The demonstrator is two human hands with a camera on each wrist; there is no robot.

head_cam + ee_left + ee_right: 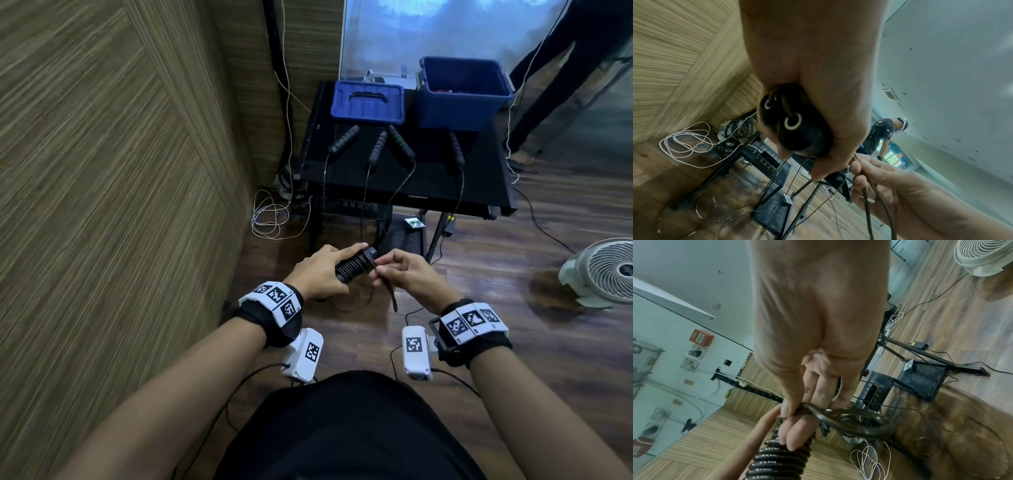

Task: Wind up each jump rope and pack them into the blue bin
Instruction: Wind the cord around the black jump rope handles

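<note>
Left hand (317, 270) clasps paired jump rope handles (354, 265), cord wound round; right hand (404, 270) pinches cord loop (855, 421). Blue bin (464, 92) on black table (479, 185). Red wall box (701, 337): "FIRE".

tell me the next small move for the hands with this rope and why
Probably tuck the loose rope end under the last coil. The left hand grips the paired handles, already wrapped in rope coils, and the right hand pinches the remaining loop beside them. Little slack seems left, so securing it should come before carrying it to the blue bin.
</note>
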